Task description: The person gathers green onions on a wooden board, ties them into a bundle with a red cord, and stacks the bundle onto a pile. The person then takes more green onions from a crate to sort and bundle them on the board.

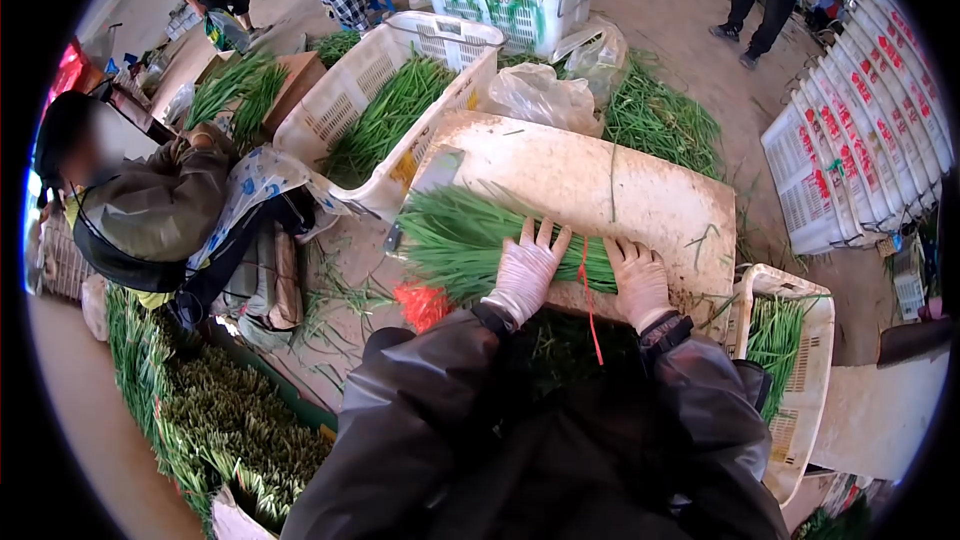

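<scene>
A bundle of long green stalks (455, 240) lies across a worn, whitish board (660, 180). Gloved in thin white, my left hand (528, 273) rests flat on the middle of the bundle, fingers spread. My right hand (640, 280), also gloved, lies on the bundle's right end with its fingers apart. Between the hands a thin red tie (589, 315) runs over the stalks and hangs off the board's near edge. A clump of red ties (423, 306) is at the board's left front corner. Beside the bundle's leafy end, a flat metal blade (438, 170) lies on the board.
White crates of green stalks stand behind the board (470, 32) and at the right (815, 370). Stacked crates (860, 130) rise at the far right. A seated person (150, 205) is at the left, above many upright bundles (230, 410). Other people are at the back.
</scene>
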`<state>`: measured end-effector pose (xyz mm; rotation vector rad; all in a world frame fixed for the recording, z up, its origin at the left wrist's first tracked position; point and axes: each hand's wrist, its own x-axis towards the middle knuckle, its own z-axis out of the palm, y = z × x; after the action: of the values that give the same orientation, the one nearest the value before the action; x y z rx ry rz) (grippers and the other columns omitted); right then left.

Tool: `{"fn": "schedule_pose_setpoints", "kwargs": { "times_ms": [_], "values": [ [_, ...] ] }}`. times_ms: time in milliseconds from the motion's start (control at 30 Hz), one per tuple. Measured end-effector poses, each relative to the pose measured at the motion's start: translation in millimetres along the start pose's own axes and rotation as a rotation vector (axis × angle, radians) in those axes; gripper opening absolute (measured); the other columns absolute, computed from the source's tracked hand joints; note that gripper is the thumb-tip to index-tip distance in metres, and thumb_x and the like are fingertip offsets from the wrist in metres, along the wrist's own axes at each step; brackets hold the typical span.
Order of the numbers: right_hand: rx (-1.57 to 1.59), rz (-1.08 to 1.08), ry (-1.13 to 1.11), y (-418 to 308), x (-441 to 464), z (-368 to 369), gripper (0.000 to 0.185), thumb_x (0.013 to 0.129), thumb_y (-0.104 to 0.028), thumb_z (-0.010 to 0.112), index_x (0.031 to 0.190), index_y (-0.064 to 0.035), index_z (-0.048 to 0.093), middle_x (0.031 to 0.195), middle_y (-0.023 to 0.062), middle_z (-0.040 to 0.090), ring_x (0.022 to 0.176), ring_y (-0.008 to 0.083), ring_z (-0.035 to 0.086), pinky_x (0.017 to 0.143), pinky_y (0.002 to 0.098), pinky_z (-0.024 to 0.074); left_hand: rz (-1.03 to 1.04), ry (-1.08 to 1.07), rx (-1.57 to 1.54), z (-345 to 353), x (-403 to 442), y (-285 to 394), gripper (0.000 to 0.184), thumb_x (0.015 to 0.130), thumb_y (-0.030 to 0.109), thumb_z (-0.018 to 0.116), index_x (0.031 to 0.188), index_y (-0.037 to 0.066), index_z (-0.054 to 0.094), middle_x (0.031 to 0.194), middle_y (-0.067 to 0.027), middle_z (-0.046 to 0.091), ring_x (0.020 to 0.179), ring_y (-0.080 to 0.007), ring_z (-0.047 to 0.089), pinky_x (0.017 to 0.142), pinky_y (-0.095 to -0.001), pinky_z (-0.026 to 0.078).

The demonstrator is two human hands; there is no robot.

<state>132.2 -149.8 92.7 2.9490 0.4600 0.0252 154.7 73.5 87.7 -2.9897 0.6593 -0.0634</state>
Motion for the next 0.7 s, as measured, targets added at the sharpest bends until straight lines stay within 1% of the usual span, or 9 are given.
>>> {"fn": "schedule_pose_setpoints", "kwargs": {
  "times_ms": [33,133,233,333,433,533,633,700],
  "values": [
    [0.019,0.009,0.000,-1,-1,-2,0.084,0.079,-0.016,0.075,0.155,-0.0161,0.040,0.144,0.0076,0.054,0.128,0.0282,0.056,0.105,0.0437,0.0478,-0.012,0.019,0.036,-1,-1,1,0.077,0.090,0.017,0.069,0.161,0.020,0.038,0.162,-0.0145,0.045,0.145,-0.0367,0.047,0.084,-0.0485,0.052],
    [0.014,-0.001,0.032,0,-2,1,0.084,0.079,-0.016,0.075,0.155,-0.0165,0.040,0.144,0.0079,0.053,0.129,0.0278,0.056,0.104,0.0429,0.0487,-0.042,0.059,0.015,1,-1,4,0.072,0.093,0.015,0.065,0.160,0.021,0.039,0.163,-0.0127,0.045,0.145,-0.0364,0.047,0.079,-0.0468,0.053],
    [0.036,0.007,0.017,1,-3,1,0.084,0.079,-0.016,0.075,0.155,-0.0168,0.040,0.145,0.0077,0.053,0.129,0.0277,0.056,0.101,0.0428,0.0505,-0.069,0.027,0.048,-2,-3,2,0.072,0.094,0.014,0.063,0.161,0.022,0.038,0.163,-0.0118,0.045,0.145,-0.0361,0.046,0.074,-0.0471,0.054],
    [0.041,0.013,0.008,0,-2,6,0.084,0.079,-0.015,0.076,0.155,-0.0171,0.040,0.146,0.0072,0.052,0.130,0.0280,0.055,0.099,0.0427,0.0521,-0.098,0.009,0.070,-10,-10,4,0.072,0.095,0.015,0.062,0.162,0.022,0.037,0.164,-0.0126,0.044,0.146,-0.0362,0.046,0.072,-0.0487,0.054],
    [0.052,0.005,0.022,1,-2,5,0.085,0.079,-0.014,0.076,0.155,-0.0173,0.040,0.147,0.0069,0.051,0.129,0.0284,0.055,0.098,0.0424,0.0531,-0.115,0.061,0.061,-7,-18,4,0.073,0.095,0.015,0.061,0.163,0.023,0.035,0.165,-0.0131,0.042,0.146,-0.0366,0.045,0.072,-0.0498,0.054],
    [0.043,0.004,0.021,1,-3,4,0.086,0.078,-0.014,0.076,0.155,-0.0173,0.040,0.147,0.0068,0.051,0.129,0.0288,0.055,0.098,0.0427,0.0536,-0.129,0.053,0.015,-5,-21,3,0.075,0.094,0.014,0.061,0.164,0.022,0.034,0.165,-0.0149,0.042,0.147,-0.0373,0.043,0.080,-0.0545,0.053],
    [0.044,-0.003,0.024,1,-3,3,0.085,0.079,-0.013,0.075,0.156,-0.0171,0.039,0.146,0.0067,0.052,0.128,0.0284,0.055,0.096,0.0423,0.0543,-0.126,0.096,0.004,8,-16,1,0.091,0.081,0.023,0.076,0.161,0.012,0.034,0.160,-0.0211,0.042,0.147,-0.0384,0.041,0.100,-0.0682,0.046],
    [0.027,-0.002,0.058,0,-2,4,0.083,0.079,-0.013,0.074,0.155,-0.0168,0.040,0.145,0.0068,0.053,0.126,0.0282,0.056,0.095,0.0420,0.0546,-0.087,0.113,0.044,5,-14,3,0.094,0.080,0.027,0.078,0.161,0.011,0.034,0.161,-0.0209,0.042,0.149,-0.0378,0.040,0.109,-0.0705,0.036]
  ]
}}
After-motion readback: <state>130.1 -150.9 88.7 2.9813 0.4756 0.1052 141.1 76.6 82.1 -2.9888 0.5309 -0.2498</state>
